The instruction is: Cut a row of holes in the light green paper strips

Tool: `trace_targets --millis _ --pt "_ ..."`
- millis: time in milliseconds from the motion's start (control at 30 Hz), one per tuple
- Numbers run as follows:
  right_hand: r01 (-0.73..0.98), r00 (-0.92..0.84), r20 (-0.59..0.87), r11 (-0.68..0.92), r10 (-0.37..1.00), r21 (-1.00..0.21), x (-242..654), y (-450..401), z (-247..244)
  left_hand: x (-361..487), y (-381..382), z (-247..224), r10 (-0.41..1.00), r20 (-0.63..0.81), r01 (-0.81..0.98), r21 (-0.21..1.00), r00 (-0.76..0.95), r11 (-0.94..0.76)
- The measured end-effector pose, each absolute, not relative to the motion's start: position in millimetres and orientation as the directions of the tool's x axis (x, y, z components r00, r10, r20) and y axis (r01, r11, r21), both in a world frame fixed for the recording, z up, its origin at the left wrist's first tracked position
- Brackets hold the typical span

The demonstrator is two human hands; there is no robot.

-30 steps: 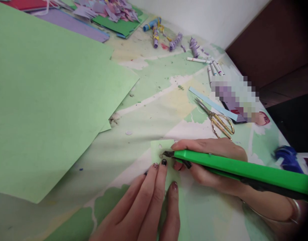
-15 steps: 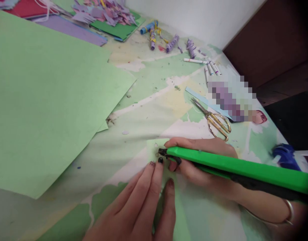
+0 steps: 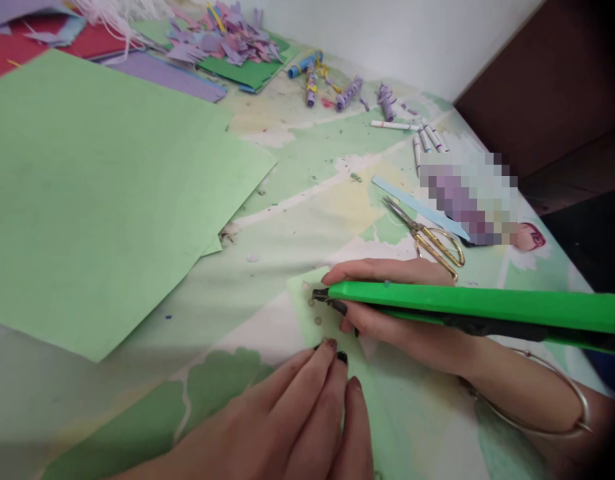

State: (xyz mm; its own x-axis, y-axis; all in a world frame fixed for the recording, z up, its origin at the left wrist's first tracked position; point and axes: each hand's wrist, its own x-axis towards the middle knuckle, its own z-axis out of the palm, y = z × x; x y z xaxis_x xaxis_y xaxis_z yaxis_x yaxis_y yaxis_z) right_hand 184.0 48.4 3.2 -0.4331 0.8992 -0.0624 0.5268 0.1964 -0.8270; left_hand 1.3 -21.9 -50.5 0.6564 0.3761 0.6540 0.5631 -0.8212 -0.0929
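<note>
A pale green paper strip lies in front of me, with several small ring-shaped marks or rings near its far end. My left hand rests on the strip, fingers stretched out side by side, nails dark. My right hand is closed around a long bright green tool with a black underside and a narrow black tip. That tip is at the rings near the strip's end; whether it touches the paper I cannot tell. The tool's kind is unclear, and its far end runs out of view at the right.
Gold-handled scissors lie beyond my right hand, beside a light blue paper strip. A large green sheet covers the left. Farther back are white markers, purple paper rolls and a pile of paper scraps.
My left hand has slid back toward me along the strip, baring more rings. The tool has tilted closer to level, its tip still near the strip's far end.
</note>
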Motion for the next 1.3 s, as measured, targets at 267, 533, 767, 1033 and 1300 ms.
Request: trace_targets --millis 267,533,767,1033,1300 --pt "0.536 -0.427 0.009 0.261 0.904 -0.803 180 43 3 4 -19 -29 0.393 0.551 0.553 -0.155 0.736 -0.819" --pt "0.482 -0.543 -0.005 0.307 0.839 -0.821 186 55 -9 9 -21 -39 0.404 0.605 0.570 -0.103 0.686 -0.815" --pt "0.473 -0.550 0.000 0.312 0.835 -0.824 189 56 -9 5 -16 -41 0.429 0.629 0.593 -0.063 0.648 -0.803" --pt "0.499 -0.529 -0.054 0.259 0.847 -0.827 186 58 -4 1 -13 -35 0.416 0.578 0.577 -0.119 0.702 -0.808" --pt "0.534 -0.447 0.036 0.299 0.894 -0.791 177 53 -4 3 -17 -50 0.426 0.656 0.625 -0.089 0.623 -0.776"
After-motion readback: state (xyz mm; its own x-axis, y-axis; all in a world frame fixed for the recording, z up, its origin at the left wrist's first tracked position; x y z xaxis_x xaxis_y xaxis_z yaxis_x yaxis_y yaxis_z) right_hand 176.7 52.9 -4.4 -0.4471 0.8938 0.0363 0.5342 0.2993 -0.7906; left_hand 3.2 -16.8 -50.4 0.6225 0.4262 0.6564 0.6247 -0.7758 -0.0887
